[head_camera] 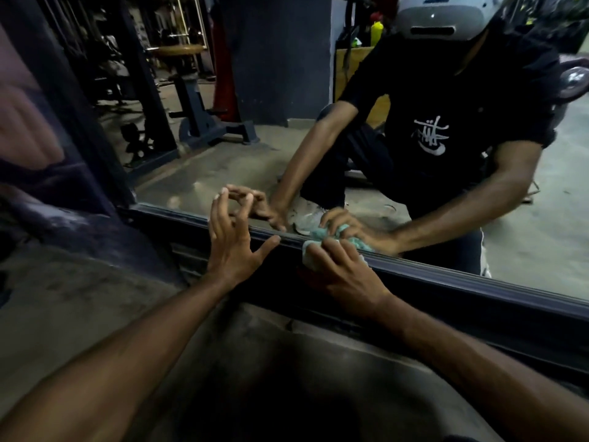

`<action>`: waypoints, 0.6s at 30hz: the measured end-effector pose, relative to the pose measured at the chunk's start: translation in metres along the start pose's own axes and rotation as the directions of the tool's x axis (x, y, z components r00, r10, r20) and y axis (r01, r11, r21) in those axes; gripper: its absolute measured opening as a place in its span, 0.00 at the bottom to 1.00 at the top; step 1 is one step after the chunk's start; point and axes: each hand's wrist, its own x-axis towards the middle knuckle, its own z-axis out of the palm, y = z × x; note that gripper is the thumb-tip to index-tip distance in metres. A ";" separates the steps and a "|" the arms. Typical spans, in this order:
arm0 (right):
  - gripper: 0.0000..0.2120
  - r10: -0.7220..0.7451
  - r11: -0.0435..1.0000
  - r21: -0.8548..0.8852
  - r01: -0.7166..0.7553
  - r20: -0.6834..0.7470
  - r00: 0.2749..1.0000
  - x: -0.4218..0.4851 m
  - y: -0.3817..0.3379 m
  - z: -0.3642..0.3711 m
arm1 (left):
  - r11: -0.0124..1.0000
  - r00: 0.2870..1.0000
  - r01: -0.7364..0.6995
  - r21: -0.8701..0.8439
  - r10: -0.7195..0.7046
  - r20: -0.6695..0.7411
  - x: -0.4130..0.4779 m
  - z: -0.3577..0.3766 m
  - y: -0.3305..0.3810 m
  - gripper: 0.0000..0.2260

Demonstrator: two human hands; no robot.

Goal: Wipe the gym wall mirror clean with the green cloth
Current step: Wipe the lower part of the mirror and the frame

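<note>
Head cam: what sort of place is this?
Most likely a gym. The wall mirror reflects an exercise machine with a round padded top, and dark equipment racks behind it. The right hand holds the green cloth against the mirror's lower edge.

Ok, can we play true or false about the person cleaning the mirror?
1. The right hand holds the green cloth. True.
2. The cloth is wiping high up on the mirror. False: it is at the bottom edge, by the dark frame.
3. The left hand has its fingers spread. True.
4. The left hand holds a spray bottle. False: it holds nothing; its fingertips touch the glass.
</note>
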 end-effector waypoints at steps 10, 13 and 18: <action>0.13 -0.111 0.993 -0.035 0.115 0.084 0.990 0.042 -0.013 0.012 | 0.964 0.970 -0.242 0.111 0.242 0.020 0.004 -0.010 -0.050 0.31; 0.14 -0.078 0.996 -0.042 0.082 0.086 0.993 0.090 -0.041 0.039 | 0.951 0.968 -0.251 0.178 0.243 0.068 0.008 -0.022 -0.070 0.32; 0.16 -0.136 0.987 -0.072 0.140 0.067 0.988 0.059 -0.025 0.013 | 0.937 0.962 -0.267 0.223 0.246 0.120 0.020 -0.037 -0.120 0.35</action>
